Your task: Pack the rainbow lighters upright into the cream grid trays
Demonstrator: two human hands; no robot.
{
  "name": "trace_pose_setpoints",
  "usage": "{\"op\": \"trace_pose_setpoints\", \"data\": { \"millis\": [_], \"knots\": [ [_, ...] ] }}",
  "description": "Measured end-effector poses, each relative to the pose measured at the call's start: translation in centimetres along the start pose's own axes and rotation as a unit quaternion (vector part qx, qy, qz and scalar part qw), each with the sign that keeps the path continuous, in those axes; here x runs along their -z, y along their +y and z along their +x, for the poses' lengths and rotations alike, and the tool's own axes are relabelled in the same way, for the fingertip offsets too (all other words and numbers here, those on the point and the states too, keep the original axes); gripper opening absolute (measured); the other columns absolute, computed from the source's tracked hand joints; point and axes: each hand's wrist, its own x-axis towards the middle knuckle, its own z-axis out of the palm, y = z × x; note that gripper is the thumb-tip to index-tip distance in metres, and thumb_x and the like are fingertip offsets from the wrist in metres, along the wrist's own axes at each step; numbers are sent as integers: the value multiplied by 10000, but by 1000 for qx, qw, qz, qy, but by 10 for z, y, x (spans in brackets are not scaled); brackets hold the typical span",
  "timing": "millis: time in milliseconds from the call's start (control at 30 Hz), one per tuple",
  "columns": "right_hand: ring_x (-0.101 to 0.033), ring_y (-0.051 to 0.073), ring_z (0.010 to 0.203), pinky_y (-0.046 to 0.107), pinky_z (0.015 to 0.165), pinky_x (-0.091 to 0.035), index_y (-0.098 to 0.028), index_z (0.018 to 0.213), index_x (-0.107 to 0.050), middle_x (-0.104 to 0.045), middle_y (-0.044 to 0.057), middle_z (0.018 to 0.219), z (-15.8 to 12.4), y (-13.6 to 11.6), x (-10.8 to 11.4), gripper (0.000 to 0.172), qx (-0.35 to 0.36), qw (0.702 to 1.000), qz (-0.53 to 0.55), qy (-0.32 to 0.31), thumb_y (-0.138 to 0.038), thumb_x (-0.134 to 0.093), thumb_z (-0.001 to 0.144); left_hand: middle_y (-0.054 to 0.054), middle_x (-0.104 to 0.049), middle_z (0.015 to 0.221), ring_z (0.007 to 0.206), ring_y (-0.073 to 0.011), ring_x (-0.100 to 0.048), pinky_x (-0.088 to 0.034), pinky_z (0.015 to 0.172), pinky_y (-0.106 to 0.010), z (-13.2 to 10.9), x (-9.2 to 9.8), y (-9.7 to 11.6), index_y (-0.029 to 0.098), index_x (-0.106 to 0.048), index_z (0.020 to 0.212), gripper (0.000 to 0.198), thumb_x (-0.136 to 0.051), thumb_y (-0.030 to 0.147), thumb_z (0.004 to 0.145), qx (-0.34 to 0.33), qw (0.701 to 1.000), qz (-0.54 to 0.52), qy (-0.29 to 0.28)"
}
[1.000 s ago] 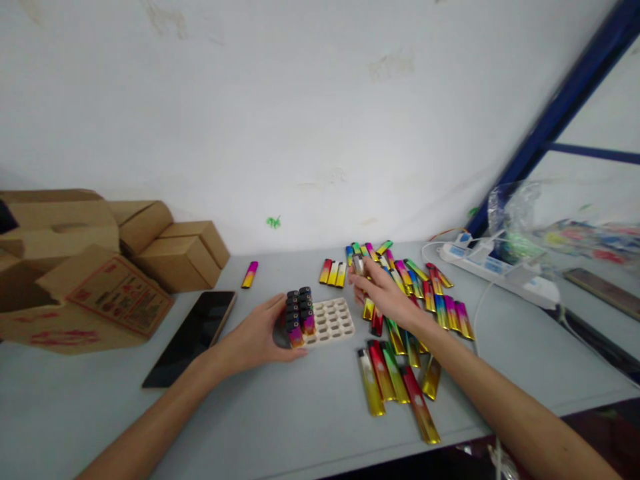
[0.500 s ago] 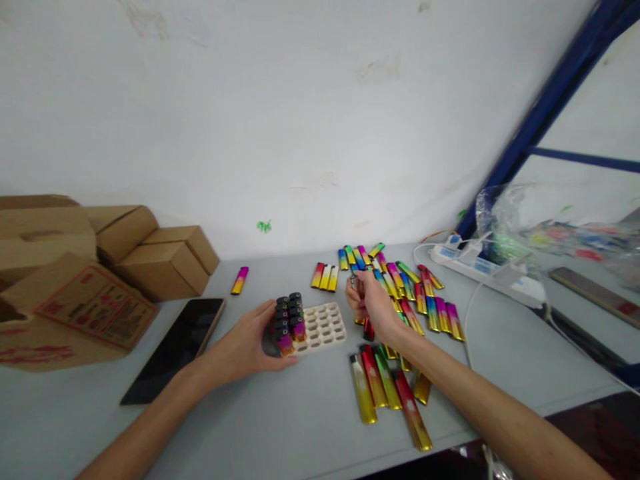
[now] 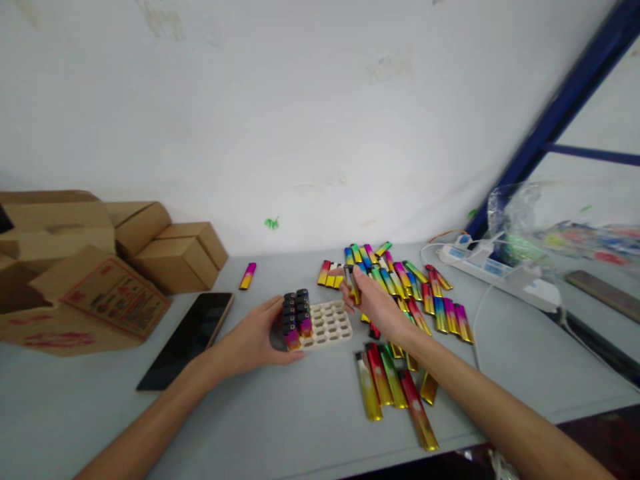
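My left hand [image 3: 253, 337] is wrapped round the left end of a cream tray [image 3: 331, 340] with rows of holes, thumb along its front edge. Two rows of lighters [image 3: 297, 319] with black tops and purple-orange bodies stand upright in the tray's left holes. Just off the tray's right end, my right hand [image 3: 375, 303] pinches a lighter [image 3: 353, 287], gold with a darker upper part, raised off the table. Behind and beside that hand lies a loose pile of shiny multicoloured lighters [image 3: 400, 277]. Larger-looking lighters [image 3: 370, 390] lie near the front edge.
One purple-yellow lighter [image 3: 247, 276] lies alone near the wall. A black tablet [image 3: 187, 340] and cardboard boxes [image 3: 180, 260] are on the left. To the right, a white power strip [image 3: 500, 275] trails cables, with a clear plastic bag [image 3: 530, 220] behind it.
My right hand has lifted away from the pile with a lighter, now visible between its fingers. The left hand keeps its hold on the tray. The view has shifted slightly.
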Motion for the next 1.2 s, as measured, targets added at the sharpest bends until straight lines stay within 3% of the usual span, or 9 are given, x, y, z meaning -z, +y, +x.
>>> {"op": "trace_pose_setpoints", "data": {
  "millis": [200,467,633,733,867,1100,1200],
  "knots": [
    [-549,162,751,318,732,-472,-219,849,-632,-585,5,793,-8,-12,-1,432,59,991,-122,-19,-619,-607,1008,-82,-707,1294,1205,-313,-679,-547,1093,-433,-1,2,7,209,-626,1261,616,-888,437,752,-11,1000,-16,-5],
    [-600,136,669,291,645,-502,-210,990,-721,-644,-28,741,-11,0,-6,322,69,993,-95,20,-430,-890,826,-93,-709,1209,1175,-334,-679,-563,1042,-441,1,-1,4,200,-642,1181,622,-909,499,704,3,1000,-21,-7],
    [-678,142,611,273,565,-562,-199,1014,-737,-715,13,793,-17,8,-11,339,62,991,-117,-36,-479,-860,867,-89,-708,1205,1133,-316,-683,-562,1022,-428,0,-1,6,205,-643,1165,582,-906,450,707,3,1000,-31,-5],
    [-731,159,705,278,631,-606,-192,1005,-752,-744,56,910,-20,12,-15,299,146,965,-212,-43,-467,-827,912,-97,-709,1201,1121,-318,-681,-552,1032,-443,0,-1,5,205,-645,1119,566,-913,473,698,-1,1000,-25,-3],
    [-715,158,707,271,675,-606,-174,1019,-749,-739,49,836,-20,9,-18,280,252,906,-340,-18,-452,-759,979,-90,-720,1182,1109,-312,-684,-556,1013,-433,0,-3,2,217,-654,1151,606,-928,490,685,-20,999,-22,15],
    [-718,154,734,262,687,-610,-159,1075,-712,-738,74,927,-25,6,-28,243,292,880,-366,-78,-397,-688,1033,-78,-713,1154,1064,-305,-689,-566,964,-423,0,-3,3,211,-650,1135,587,-926,481,694,-10,1000,-22,3],
    [-714,158,731,278,702,-604,-150,1061,-701,-735,84,941,-26,9,-29,257,301,873,-377,-75,-405,-671,1042,-72,-709,1188,1094,-303,-685,-558,992,-417,0,-1,4,220,-645,1150,574,-918,471,712,-14,1000,-25,-2]
  ]
}}
